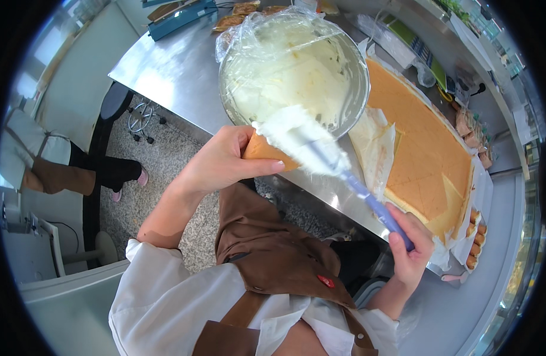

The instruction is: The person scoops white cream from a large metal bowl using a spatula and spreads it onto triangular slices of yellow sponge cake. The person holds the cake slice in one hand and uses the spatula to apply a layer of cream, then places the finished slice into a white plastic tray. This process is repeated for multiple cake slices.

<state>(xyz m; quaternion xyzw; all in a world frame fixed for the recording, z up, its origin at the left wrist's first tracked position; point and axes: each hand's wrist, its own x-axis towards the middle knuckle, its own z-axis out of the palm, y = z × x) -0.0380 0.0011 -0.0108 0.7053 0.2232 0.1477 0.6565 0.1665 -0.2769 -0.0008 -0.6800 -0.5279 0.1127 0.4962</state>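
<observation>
My left hand (226, 162) grips a piece of sponge cake (265, 151) whose golden-brown side faces me, just off the table's near edge. In my right hand (411, 247) is the purple handle of a spatula (377, 207). Thick white cream (299, 138) coats the spatula's blade and lies against the top of the cake piece; motion blurs the blade, and the cream hides where blade and cake meet. Right behind both stands a large metal bowl (226, 95) of pale cream (295, 80), with clear plastic film (255, 35) pushed over its far side.
A large sheet of sponge cake (424, 147) on paper covers the table's right part, beside crumpled baking paper (373, 147). Rolled pastries (475, 240) and a pink-handled tool (453, 277) lie beyond it. A blue sealing machine (181, 20) stands far left. Another person's legs (117, 169) show at left.
</observation>
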